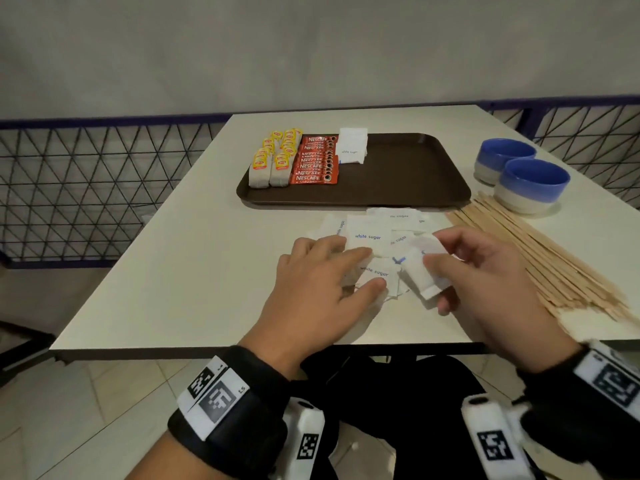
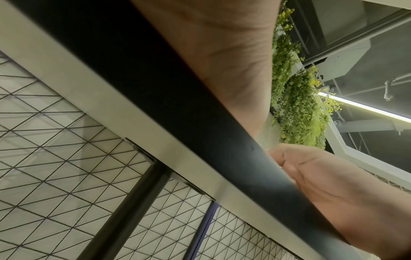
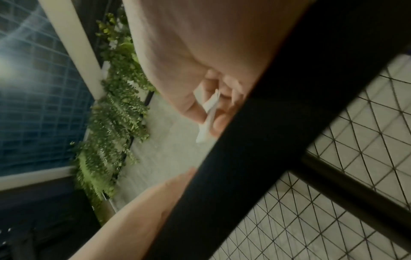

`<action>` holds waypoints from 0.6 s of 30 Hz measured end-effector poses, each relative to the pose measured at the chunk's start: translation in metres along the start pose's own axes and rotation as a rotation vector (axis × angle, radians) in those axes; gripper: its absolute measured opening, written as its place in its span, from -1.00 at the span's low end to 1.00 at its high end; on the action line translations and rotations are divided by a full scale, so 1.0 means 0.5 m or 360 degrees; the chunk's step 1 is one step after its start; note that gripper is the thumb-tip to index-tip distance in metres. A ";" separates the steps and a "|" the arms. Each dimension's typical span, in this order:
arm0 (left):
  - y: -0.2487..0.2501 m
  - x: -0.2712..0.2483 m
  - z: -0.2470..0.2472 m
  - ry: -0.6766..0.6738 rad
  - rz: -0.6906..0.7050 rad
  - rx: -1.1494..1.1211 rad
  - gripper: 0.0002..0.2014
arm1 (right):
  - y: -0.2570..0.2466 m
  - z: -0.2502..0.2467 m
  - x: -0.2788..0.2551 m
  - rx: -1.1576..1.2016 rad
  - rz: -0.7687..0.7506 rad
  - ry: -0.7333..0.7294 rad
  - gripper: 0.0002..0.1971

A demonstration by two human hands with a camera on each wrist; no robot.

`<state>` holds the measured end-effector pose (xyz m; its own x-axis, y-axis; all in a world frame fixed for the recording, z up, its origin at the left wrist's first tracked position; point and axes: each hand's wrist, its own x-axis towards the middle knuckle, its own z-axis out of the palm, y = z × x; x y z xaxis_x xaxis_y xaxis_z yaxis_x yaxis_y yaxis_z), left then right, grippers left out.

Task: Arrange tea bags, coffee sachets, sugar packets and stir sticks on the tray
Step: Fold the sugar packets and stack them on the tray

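Observation:
The brown tray (image 1: 398,188) holds two rows of yellow-tagged tea bags (image 1: 273,161), a row of red coffee sachets (image 1: 313,162) and a small stack of white sugar packets (image 1: 352,145). Several loose sugar packets (image 1: 369,233) lie on the table in front of the tray. My left hand (image 1: 367,268) rests on them with fairly straight fingers, index and thumb either side of one packet. My right hand (image 1: 436,271) grips a small bundle of sugar packets (image 1: 420,275), seen edge-on between its fingers in the right wrist view (image 3: 209,112). Wooden stir sticks (image 1: 540,258) lie in a heap to the right.
Two blue-and-white bowls (image 1: 504,161) (image 1: 533,185) stand at the table's right, behind the sticks. The right half of the tray is bare. A wire mesh fence (image 1: 86,188) runs behind and left of the table. The table's front edge (image 1: 207,348) is just below my wrists.

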<state>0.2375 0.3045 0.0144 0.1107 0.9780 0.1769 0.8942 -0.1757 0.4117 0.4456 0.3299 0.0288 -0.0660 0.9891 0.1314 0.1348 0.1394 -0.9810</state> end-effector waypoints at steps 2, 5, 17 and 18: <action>0.001 -0.001 -0.001 0.0014 0.0012 0.0008 -0.50 | 0.011 0.010 0.000 0.0192 -0.0123 0.0221 -0.71; -0.003 0.000 -0.001 0.0122 0.0004 -0.0132 -0.57 | 0.012 0.026 0.007 0.0287 -0.0314 0.0313 -0.66; -0.006 -0.007 -0.008 0.0371 -0.0109 -0.1541 -0.60 | 0.026 0.053 0.006 -0.0212 -0.0766 0.0065 -0.68; -0.005 -0.006 -0.010 0.0325 -0.0102 -0.1575 -0.52 | 0.028 0.053 0.008 -0.0231 -0.0779 0.0100 -0.68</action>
<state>0.2329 0.3011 0.0176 -0.0839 0.9672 0.2396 0.1244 -0.2284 0.9656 0.4209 0.3346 0.0119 -0.0967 0.8068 0.5829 0.2393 0.5873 -0.7732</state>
